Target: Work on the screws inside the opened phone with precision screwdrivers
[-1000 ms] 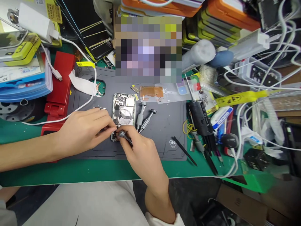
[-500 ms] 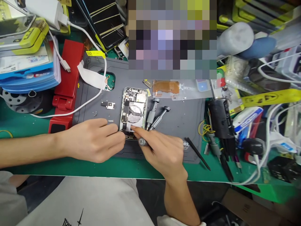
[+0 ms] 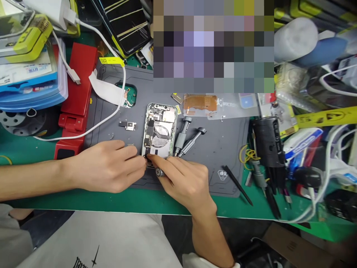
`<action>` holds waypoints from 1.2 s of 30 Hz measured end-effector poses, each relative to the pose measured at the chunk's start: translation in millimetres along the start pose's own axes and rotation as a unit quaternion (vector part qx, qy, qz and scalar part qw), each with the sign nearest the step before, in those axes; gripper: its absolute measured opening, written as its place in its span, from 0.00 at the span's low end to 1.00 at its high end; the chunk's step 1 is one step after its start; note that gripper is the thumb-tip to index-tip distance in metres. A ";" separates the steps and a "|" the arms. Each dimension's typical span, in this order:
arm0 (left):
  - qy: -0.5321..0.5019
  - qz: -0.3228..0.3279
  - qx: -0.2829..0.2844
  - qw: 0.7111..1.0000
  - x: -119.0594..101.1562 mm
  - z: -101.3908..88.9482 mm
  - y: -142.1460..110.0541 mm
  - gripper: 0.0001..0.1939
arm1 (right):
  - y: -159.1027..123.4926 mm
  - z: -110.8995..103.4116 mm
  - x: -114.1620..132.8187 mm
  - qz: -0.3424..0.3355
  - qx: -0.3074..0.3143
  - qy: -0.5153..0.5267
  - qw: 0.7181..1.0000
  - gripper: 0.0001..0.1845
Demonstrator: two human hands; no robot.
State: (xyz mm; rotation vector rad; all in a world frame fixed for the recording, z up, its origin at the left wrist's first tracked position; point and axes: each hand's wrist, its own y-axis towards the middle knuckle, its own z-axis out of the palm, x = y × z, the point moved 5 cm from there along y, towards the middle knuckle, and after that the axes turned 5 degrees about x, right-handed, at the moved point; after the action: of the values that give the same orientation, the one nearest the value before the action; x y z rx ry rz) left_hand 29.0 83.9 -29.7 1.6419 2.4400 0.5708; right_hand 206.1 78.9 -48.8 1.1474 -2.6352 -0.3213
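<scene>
An opened phone (image 3: 164,123) lies on the grey mat, its circuit board and round silver coil area exposed. My right hand (image 3: 186,178) grips a small grey screwdriver (image 3: 159,172), its end with a cross mark facing me, and the forefinger reaches over the phone's lower left part. At that same corner is my left hand (image 3: 111,167), fingers curled and closed; whatever they pinch is hidden. Two more screwdrivers (image 3: 182,136) rest just right of the phone. To its left lies a small metal-and-black phone part (image 3: 129,125), with a tiny metal piece near my left knuckles.
The grey work mat (image 3: 212,149) covers the green table. A red fixture (image 3: 76,82) and a white cable cross the left side. On the right lie a black stick tool (image 3: 237,184), a black electric tool (image 3: 266,141) and cluttered packages. A pixelated patch hides the top centre.
My right hand has shifted left and slightly down, taking the screwdriver to the phone's lower left corner. My left hand has barely moved. The view has turned slightly.
</scene>
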 end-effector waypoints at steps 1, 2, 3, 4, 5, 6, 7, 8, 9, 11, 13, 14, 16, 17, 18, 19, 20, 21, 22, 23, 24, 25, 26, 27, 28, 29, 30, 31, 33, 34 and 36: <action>0.002 -0.001 0.001 1.000 0.0 0.1 0.1 0.11 | -0.4 0.3 0.0 0.000 0.002 0.002 1.000 0.17; 0.003 -0.001 0.001 1.000 0.0 0.2 0.1 0.11 | -0.7 0.5 0.1 -0.002 0.003 0.003 1.000 0.17; 0.003 -0.002 0.001 1.000 0.0 0.4 0.1 0.11 | -1.1 0.7 0.2 -0.003 0.003 0.002 1.000 0.17; 0.002 -0.003 0.001 1.000 0.1 0.6 -0.1 0.12 | -1.3 0.7 0.2 -0.005 0.002 0.001 1.000 0.17; 0.000 -0.004 0.001 1.000 0.1 0.8 -0.3 0.12 | -1.5 0.6 0.2 -0.007 0.001 -0.001 1.000 0.17; -0.004 -0.005 0.001 1.000 0.1 1.2 -0.5 0.12 | -1.6 0.5 0.3 -0.009 -0.001 -0.003 1.000 0.17; -0.007 -0.005 0.003 1.000 0.1 1.6 -0.7 0.12 | -1.6 0.3 0.3 -0.011 -0.003 -0.005 1.000 0.17; -0.011 -0.006 0.005 1.000 0.2 2.0 -0.8 0.12 | -1.4 0.2 0.4 -0.013 -0.004 -0.008 1.000 0.17; -0.013 -0.006 0.008 1.000 0.1 2.4 -0.9 0.12 | -1.1 0.1 0.6 -0.015 -0.006 -0.011 1.000 0.17; -0.014 -0.007 0.012 1.000 0.1 2.8 -0.9 0.12 | -0.2 -0.2 1.2 -0.021 -0.007 -0.020 1.000 0.17; -0.009 -0.008 0.014 1.000 0.1 2.9 -0.6 0.13 | 0.7 -0.2 2.4 -0.028 -0.006 -0.032 0.999 0.17; -0.006 -0.008 0.014 1.000 0.1 2.9 -0.5 0.14 | 1.0 -0.3 3.2 -0.032 -0.007 -0.040 0.999 0.17; 0.001 -0.008 0.015 1.000 0.2 2.9 -0.5 0.15 | 1.0 -0.3 4.6 -0.041 -0.006 -0.056 0.998 0.18; 0.002 -0.008 0.015 1.000 0.2 3.0 -0.6 0.15 | 0.8 -0.3 5.2 -0.044 -0.007 -0.063 0.997 0.17; 0.002 -0.008 0.016 1.000 0.2 3.2 -0.9 0.15 | 0.4 -0.2 5.7 -0.047 -0.008 -0.069 0.996 0.17; 0.001 -0.009 0.017 1.000 0.2 3.5 -1.2 0.15 | -0.2 -0.1 6.2 -0.050 -0.009 -0.073 0.996 0.16; -0.003 -0.009 0.018 1.000 0.1 3.9 -1.7 0.14 | -0.8 0.2 6.6 -0.053 -0.009 -0.076 0.996 0.15; -0.006 -0.010 0.018 1.000 0.0 4.4 -2.2 0.13 | -1.4 0.5 7.0 -0.055 -0.009 -0.080 0.995 0.14; -0.009 -0.010 0.018 1.000 -0.2 4.9 -2.7 0.13 | -1.9 0.9 7.4 -0.058 -0.009 -0.083 0.995 0.13; -0.010 -0.010 0.019 1.000 -0.4 5.4 -3.2 0.12 | -2.3 1.3 7.8 -0.061 -0.008 -0.087 0.994 0.13; -0.011 -0.009 0.018 1.000 -0.6 5.8 -3.6 0.12 | -2.7 1.7 8.3 -0.063 -0.007 -0.091 0.994 0.12; -0.012 -0.009 0.018 1.000 -0.9 6.2 -3.9 0.11 | -2.9 1.9 8.7 -0.066 -0.006 -0.095 0.993 0.12; -0.012 -0.009 0.019 1.000 -1.1 6.6 -4.0 0.11 | -3.0 2.0 9.2 -0.069 -0.006 -0.098 0.993 0.11; -0.014 -0.010 0.019 1.000 -1.2 7.0 -4.0 0.11 | -3.0 1.9 9.6 -0.072 -0.007 -0.101 0.992 0.11; -0.017 -0.010 0.020 1.000 -1.2 7.3 -3.8 0.10 | -2.9 1.9 10.0 -0.074 -0.007 -0.103 0.992 0.10; -0.020 -0.012 0.021 1.000 -1.2 7.5 -3.6 0.10 | -2.7 2.0 10.2 -0.075 -0.006 -0.104 0.992 0.10; -0.023 -0.013 0.021 0.999 -1.1 7.7 -3.4 0.10 | -2.4 2.2 10.4 -0.076 -0.003 -0.104 0.992 0.10; -0.025 -0.014 0.022 0.999 -1.0 7.8 -3.2 0.10 | -2.1 2.3 10.4 -0.075 -0.002 -0.103 0.992 0.09; -0.028 -0.015 0.022 0.999 -1.0 7.6 -3.0 0.09 | -1.6 2.4 10.7 -0.074 0.000 -0.100 0.992 0.09; -0.029 -0.015 0.021 0.999 -0.9 7.5 -3.2 0.09 | -1.4 2.4 10.9 -0.073 -0.001 -0.098 0.992 0.09; -0.031 -0.016 0.020 0.999 -0.6 7.3 -3.6 0.09 | -1.2 2.4 11.0 -0.071 -0.001 -0.095 0.993 0.10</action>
State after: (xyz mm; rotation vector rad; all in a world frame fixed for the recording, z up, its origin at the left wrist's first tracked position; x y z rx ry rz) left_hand 28.5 83.8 -37.8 1.6074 2.4439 0.4639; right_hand 198.9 70.2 -49.9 1.3715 -2.7168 -0.4832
